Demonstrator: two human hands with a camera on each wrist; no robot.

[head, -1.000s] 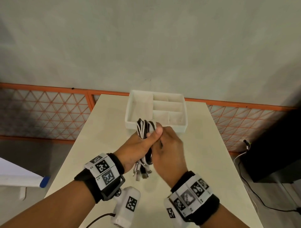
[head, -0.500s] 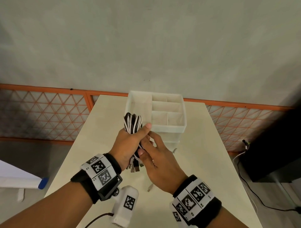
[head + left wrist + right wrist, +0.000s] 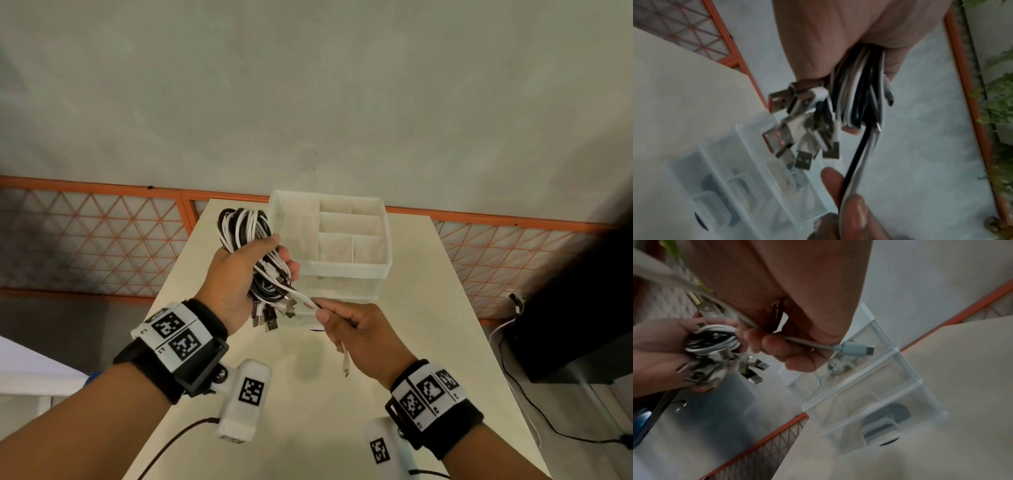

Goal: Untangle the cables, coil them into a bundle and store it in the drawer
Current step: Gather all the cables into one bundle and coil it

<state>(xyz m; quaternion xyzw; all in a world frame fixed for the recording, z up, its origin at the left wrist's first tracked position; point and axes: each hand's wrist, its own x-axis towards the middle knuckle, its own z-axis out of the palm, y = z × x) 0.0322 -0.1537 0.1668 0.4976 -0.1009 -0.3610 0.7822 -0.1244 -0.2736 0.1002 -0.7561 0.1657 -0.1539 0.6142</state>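
A coil of black and white cables (image 3: pixel 243 228) (image 3: pixel 857 91) (image 3: pixel 713 340) is gripped in my left hand (image 3: pixel 246 274), held above the table's left part with several USB plugs (image 3: pixel 270 313) dangling below. My right hand (image 3: pixel 346 325) pinches loose cable ends (image 3: pixel 306 301) (image 3: pixel 855 170) drawn out of the coil, one black and one white in the left wrist view. A white plug (image 3: pixel 855 348) hangs past the right hand's fingers. The translucent drawer unit (image 3: pixel 346 270) (image 3: pixel 869 395) stands just behind both hands; its drawers look pushed in.
The unit's top is an open tray with dividers (image 3: pixel 342 226). The beige table (image 3: pixel 428 308) ends at an orange mesh railing (image 3: pixel 85 240). A dark box with trailing wires (image 3: pixel 565 308) sits on the floor at the right. A round dark item (image 3: pixel 888 418) lies in the lowest drawer.
The hands have separated: my left hand lifted the coil up and left, while my right hand let go of the bundle, moved down and right and now pulls loose cable ends out.
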